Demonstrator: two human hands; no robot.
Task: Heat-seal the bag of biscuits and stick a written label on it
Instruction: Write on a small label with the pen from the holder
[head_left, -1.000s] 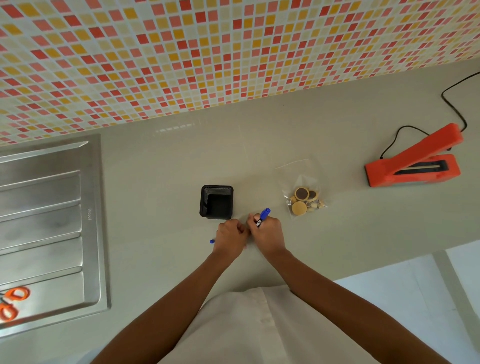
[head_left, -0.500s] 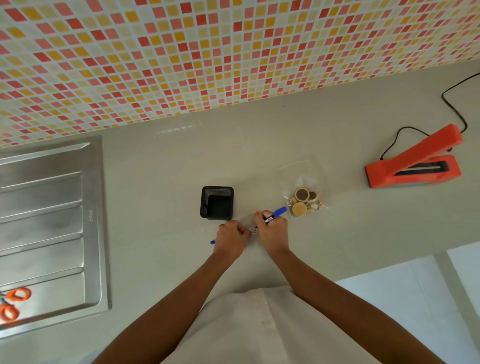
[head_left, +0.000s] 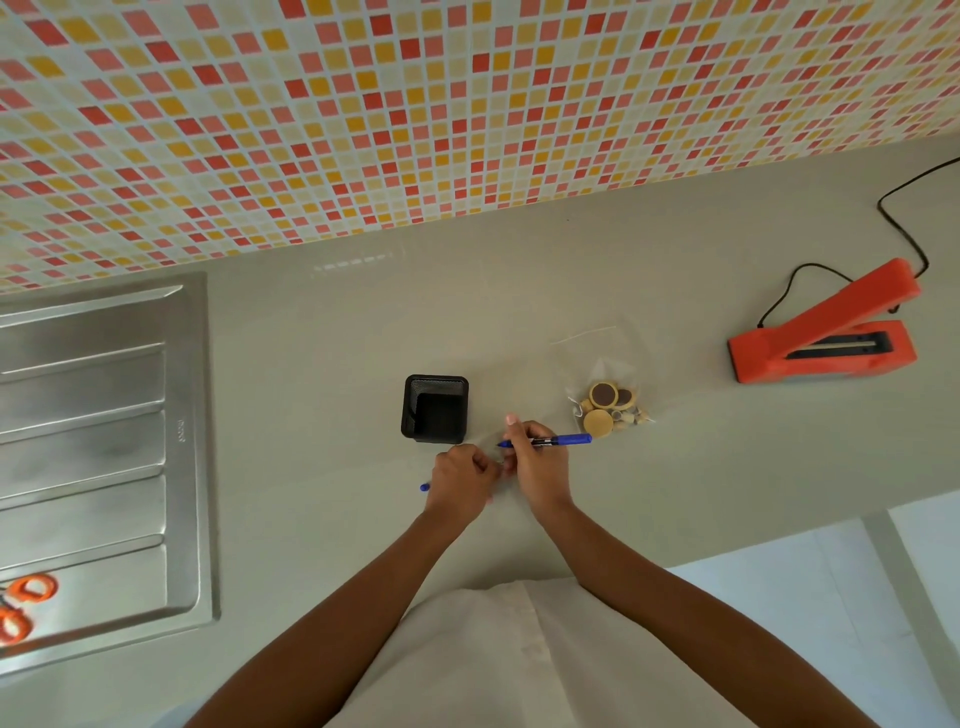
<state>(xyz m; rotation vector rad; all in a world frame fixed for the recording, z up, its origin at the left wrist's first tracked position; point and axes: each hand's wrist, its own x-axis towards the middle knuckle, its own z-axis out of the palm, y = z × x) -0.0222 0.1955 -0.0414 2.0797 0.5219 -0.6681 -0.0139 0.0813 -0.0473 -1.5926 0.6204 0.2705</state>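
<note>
A clear bag of round biscuits (head_left: 605, 408) lies flat on the grey counter (head_left: 322, 332), its open end toward the wall. To its right stands the orange heat sealer (head_left: 826, 340) with its arm raised. My right hand (head_left: 537, 465) holds a blue pen (head_left: 553, 441) that lies almost level, tip to the left and tail toward the bag. My left hand (head_left: 460, 483) is closed, and a small blue cap (head_left: 425, 487) pokes out of its left side. The fingertips of both hands meet over a small pale scrap, possibly the label (head_left: 500, 461), which is mostly hidden.
A black mesh pen holder (head_left: 435, 409) stands just beyond my left hand. A steel drainboard (head_left: 104, 441) fills the left side, with orange scissors (head_left: 23, 605) on its near corner. The sealer's black cord (head_left: 904, 228) runs toward the tiled wall. The counter's front edge runs close to my body.
The pen in my right hand has swung from pointing up and right to lying almost level, tail toward the bag. Both hands stay together at the same spot.
</note>
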